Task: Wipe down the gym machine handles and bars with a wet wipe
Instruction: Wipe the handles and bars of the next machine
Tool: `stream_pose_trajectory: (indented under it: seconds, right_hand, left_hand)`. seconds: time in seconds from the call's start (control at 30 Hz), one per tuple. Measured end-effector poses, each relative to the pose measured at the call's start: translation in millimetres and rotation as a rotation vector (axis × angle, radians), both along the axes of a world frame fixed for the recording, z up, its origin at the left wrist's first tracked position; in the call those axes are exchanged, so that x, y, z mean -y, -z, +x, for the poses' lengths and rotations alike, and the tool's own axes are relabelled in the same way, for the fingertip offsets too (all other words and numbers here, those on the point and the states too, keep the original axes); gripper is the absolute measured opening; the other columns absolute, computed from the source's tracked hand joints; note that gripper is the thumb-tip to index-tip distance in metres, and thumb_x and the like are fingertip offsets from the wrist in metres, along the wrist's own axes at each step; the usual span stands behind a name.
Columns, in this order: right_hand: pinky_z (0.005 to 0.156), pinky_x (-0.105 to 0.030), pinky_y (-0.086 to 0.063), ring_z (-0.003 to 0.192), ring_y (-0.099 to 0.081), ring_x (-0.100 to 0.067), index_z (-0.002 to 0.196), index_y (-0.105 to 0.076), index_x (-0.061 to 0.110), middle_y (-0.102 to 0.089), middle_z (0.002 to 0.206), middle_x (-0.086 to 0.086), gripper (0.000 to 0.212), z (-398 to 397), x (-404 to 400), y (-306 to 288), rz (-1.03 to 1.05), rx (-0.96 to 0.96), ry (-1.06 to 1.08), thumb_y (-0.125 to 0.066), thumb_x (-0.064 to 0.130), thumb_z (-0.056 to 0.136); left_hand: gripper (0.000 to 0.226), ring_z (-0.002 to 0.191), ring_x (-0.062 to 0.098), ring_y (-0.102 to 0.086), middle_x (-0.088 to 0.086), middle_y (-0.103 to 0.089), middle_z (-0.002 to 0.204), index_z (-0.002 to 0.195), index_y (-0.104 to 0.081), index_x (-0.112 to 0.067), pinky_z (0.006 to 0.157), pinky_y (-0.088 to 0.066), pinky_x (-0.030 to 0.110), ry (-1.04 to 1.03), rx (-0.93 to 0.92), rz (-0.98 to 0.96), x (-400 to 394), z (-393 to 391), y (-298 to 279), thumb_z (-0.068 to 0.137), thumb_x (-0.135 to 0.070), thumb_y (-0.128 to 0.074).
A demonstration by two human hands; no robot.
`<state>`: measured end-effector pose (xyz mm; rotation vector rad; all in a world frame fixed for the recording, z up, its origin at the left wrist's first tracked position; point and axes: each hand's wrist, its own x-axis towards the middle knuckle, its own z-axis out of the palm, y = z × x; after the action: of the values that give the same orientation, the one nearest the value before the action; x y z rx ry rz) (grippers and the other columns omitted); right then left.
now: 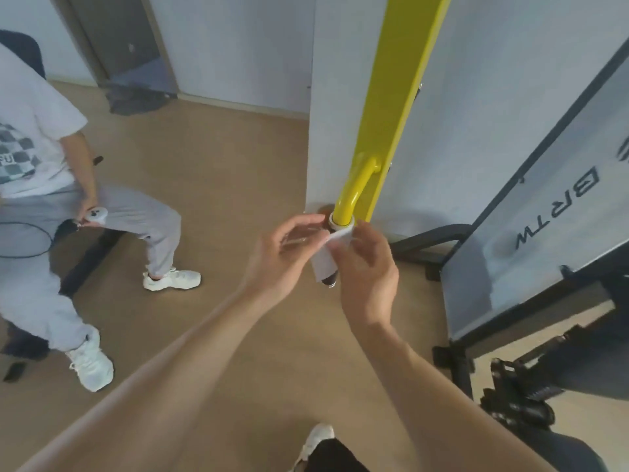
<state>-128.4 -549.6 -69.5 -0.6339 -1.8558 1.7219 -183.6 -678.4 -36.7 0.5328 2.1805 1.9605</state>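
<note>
Below the yellow bar (401, 97), where a curved yellow handle (354, 189) ends in a dark grip (329, 280), both hands meet around a white wipe (326, 257). The wipe is draped over the grip, just under the pale ring at the end of the yellow tube. The right hand (366, 267) pinches the wipe's upper edge between thumb and curled fingers and covers part of the grip. The left hand (284, 253) is beside it, fingers bent, fingertips touching the wipe's left edge; whether it truly grips the cloth is hard to tell through the blur. To the right stands a grey machine panel (544, 199) with dark frame and lettering. On the left a second person (51, 185) in grey trousers and white shoes sits holding a small white controller (96, 214). Tan floor (221, 185) lies beneath.
</note>
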Motion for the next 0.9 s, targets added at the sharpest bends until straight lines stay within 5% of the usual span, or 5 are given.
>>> stream_pose_trajectory:
  seconds: [0.27, 0.43, 0.57, 0.8, 0.9]
  right_hand:
    - [0.073, -0.022, -0.050, 0.085, -0.064, -0.009, 0.107, -0.074, 0.026, -0.060, 0.092, 0.016, 0.023, -15, -1, 17, 0.321, 0.014, -0.027, -0.076, 0.033, 0.086]
    - [0.065, -0.008, -0.044, 0.079, -0.069, -0.010, 0.113, -0.070, 0.038, -0.073, 0.078, 0.011, 0.033, -18, 11, 4, 0.214, 0.009, 0.040, -0.065, 0.056, 0.085]
    - [0.064, -0.030, -0.054, 0.069, -0.068, -0.017, 0.108, -0.072, 0.033, -0.073, 0.082, 0.009, 0.020, -20, 25, 10, 0.224, 0.036, 0.121, -0.072, 0.036, 0.088]
    - [0.060, -0.016, -0.050, 0.062, -0.058, -0.004, 0.122, -0.068, 0.041, -0.071, 0.071, 0.007, 0.040, -31, 53, 5, 0.232, 0.036, 0.432, -0.062, 0.058, 0.087]
    - [0.067, -0.028, -0.058, 0.071, -0.069, -0.011, 0.124, -0.067, 0.042, -0.076, 0.088, 0.007, 0.037, -36, 67, 8, 0.200, 0.056, 0.527, -0.066, 0.051, 0.089]
  left_hand:
    - [0.039, 0.106, 0.020, -0.071, -0.001, -0.077, 0.105, 0.109, -0.074, -0.023, 0.099, -0.051, 0.053, 0.155, 0.030, -0.056, -3, -45, 0, 0.074, -0.038, -0.083]
    - [0.035, 0.098, 0.016, -0.071, -0.003, -0.078, 0.097, 0.102, -0.077, -0.024, 0.094, -0.052, 0.033, 0.229, -0.027, -0.023, -4, -64, -17, 0.072, -0.039, -0.086]
    - [0.026, 0.085, 0.004, -0.066, 0.012, -0.075, 0.095, 0.094, -0.077, -0.008, 0.077, -0.047, 0.011, 0.381, -0.170, -0.033, -17, -78, -25, 0.071, -0.018, -0.081]
    - [0.042, 0.098, 0.008, -0.070, -0.013, -0.076, 0.097, 0.097, -0.077, -0.030, 0.092, -0.053, 0.042, 0.591, -0.272, -0.203, -16, -109, -31, 0.063, -0.054, -0.084]
    - [0.049, 0.092, -0.003, -0.067, -0.017, -0.074, 0.095, 0.101, -0.065, -0.025, 0.084, -0.054, 0.028, 0.575, -0.419, -0.141, -14, -108, -30, 0.065, -0.050, -0.087]
